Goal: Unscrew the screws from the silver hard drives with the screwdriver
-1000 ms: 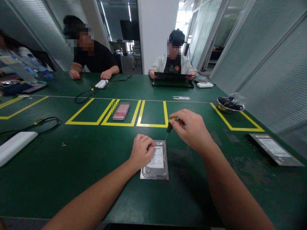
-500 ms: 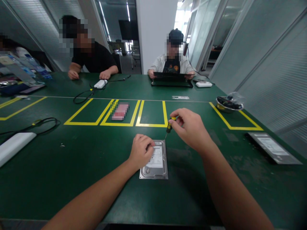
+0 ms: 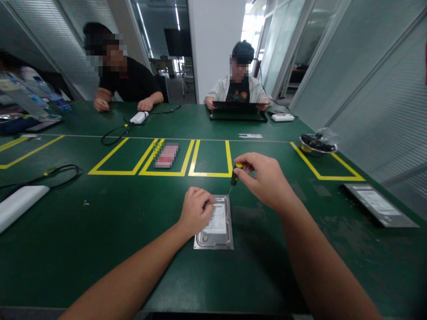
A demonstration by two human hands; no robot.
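Drive (image 3: 218, 222) lies flat on the table (image 3: 100, 222) under the left hand (image 3: 196, 210) (grip unclear); the right hand (image 3: 265, 178) holds the driver (image 3: 234, 178), whose tilt could let its tip (image 3: 229, 193) slip at the corner (image 3: 227, 197).

The right hand (image 3: 258, 175) is gripping a black-and-yellow screwdriver (image 3: 235, 174), its tip meeting the far right corner of a silver hard drive (image 3: 218, 226), while the left hand (image 3: 197, 211) is resting on the drive's left side upon a green tabletop (image 3: 160, 275).
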